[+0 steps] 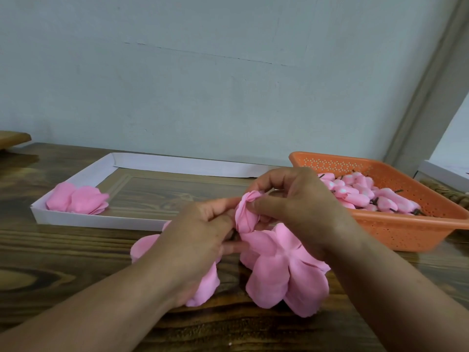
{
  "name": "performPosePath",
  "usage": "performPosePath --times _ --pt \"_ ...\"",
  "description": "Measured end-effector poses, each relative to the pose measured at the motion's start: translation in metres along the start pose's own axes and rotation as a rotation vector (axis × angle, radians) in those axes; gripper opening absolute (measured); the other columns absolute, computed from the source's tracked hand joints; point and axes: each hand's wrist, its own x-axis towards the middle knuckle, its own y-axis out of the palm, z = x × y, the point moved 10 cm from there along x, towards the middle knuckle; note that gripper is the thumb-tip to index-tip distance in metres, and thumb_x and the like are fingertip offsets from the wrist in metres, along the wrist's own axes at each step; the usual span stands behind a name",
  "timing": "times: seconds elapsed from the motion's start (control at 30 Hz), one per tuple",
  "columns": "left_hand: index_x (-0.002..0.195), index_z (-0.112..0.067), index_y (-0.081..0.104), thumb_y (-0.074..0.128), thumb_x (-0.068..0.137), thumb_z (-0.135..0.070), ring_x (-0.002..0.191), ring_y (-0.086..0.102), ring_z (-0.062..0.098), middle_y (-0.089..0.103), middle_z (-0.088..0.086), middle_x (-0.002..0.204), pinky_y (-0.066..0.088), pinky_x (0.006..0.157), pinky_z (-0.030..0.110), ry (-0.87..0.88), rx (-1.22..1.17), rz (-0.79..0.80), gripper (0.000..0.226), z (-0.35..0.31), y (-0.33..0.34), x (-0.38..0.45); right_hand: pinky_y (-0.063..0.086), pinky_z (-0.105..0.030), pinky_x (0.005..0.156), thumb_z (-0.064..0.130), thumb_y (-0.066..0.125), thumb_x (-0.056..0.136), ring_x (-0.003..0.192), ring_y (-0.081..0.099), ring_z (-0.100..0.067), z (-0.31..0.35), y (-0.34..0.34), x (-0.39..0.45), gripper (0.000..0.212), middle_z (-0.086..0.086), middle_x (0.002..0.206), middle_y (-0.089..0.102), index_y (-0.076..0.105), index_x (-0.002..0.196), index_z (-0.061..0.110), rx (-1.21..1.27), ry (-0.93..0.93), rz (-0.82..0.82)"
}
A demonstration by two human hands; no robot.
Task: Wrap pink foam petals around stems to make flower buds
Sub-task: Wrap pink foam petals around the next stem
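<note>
Both forearms reach in from the desk's near edge, hands meeting mid-desk. Left hand (200, 232), palm down, fingers curled, grip closed on the base of the rolled pink foam petal bud (245, 214). Right hand (299, 199) arches over it, thumb & fingertips pinching the bud's top. Loose pink foam petal sheets (284, 270) lie under the hands. Finished pink buds w/ dark stems (365, 194) fill the orange perforated plastic basket (406, 229) at the desk's right edge.

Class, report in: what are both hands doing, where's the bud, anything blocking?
Left hand and right hand both pinch the half-wrapped bud. Bud held above loose petals on the table. Nothing blocking.
</note>
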Motion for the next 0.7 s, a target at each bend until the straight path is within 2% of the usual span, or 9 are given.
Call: performPosePath --times 0.2,0.37,0.47,0.57,0.7 --pt "0.110 -0.003 0.069 0.048 0.093 0.002 0.098 0.070 0.019 0.074 0.010 0.102 0.056 0.081 0.022 0.025 -0.029 0.047 0.028 -0.003 0.004 0.001 0.047 -0.023 0.052 0.001 0.069 0.077 0.052 0.058 -0.012 -0.004 -0.001 0.001 0.018 -0.001 0.058 0.065 0.069 0.066 0.016 0.001 0.019 -0.012" --pt "0.106 -0.007 0.072 0.059 0.081 -0.005 0.100 0.069 0.019 0.074 0.009 0.103 0.053 0.074 0.015 0.067 -0.003 0.126 0.028 -0.008 0.014 -0.004 0.045 -0.018 0.047 -0.003 0.066 0.078 0.046 0.056 -0.009 -0.006 -0.002 0.001 0.021 -0.001 0.054 0.062 0.068 0.064 0.013 0.081 0.041 0.000" --pt "0.099 -0.010 0.074 0.049 0.091 0.002 0.095 0.071 0.015 0.075 0.006 0.097 0.051 0.067 0.011 0.078 0.044 0.082 0.029 -0.006 0.011 -0.004 0.046 -0.020 0.048 -0.003 0.065 0.079 0.046 0.056 -0.009 -0.010 0.002 0.002 0.021 -0.002 0.055 0.062 0.067 0.064 0.012 0.081 0.052 -0.002" --pt "0.098 -0.009 0.074 0.037 0.095 0.002 0.095 0.070 0.014 0.075 0.005 0.098 0.053 0.070 0.014 0.089 0.054 0.057 0.039 -0.006 0.008 -0.003 0.046 -0.020 0.050 -0.001 0.064 0.080 0.047 0.055 -0.009 -0.013 0.004 0.003 0.019 -0.002 0.056 0.062 0.066 0.066 0.012 0.065 0.066 -0.001" --pt "0.106 -0.007 0.069 0.029 0.096 -0.002 0.096 0.071 0.018 0.075 0.009 0.100 0.057 0.073 0.021 0.037 -0.046 0.011 0.041 -0.002 0.001 0.001 0.045 -0.019 0.049 -0.003 0.064 0.079 0.048 0.055 -0.008 -0.012 0.003 0.003 0.025 -0.003 0.057 0.062 0.066 0.062 0.015 0.099 0.064 0.023"
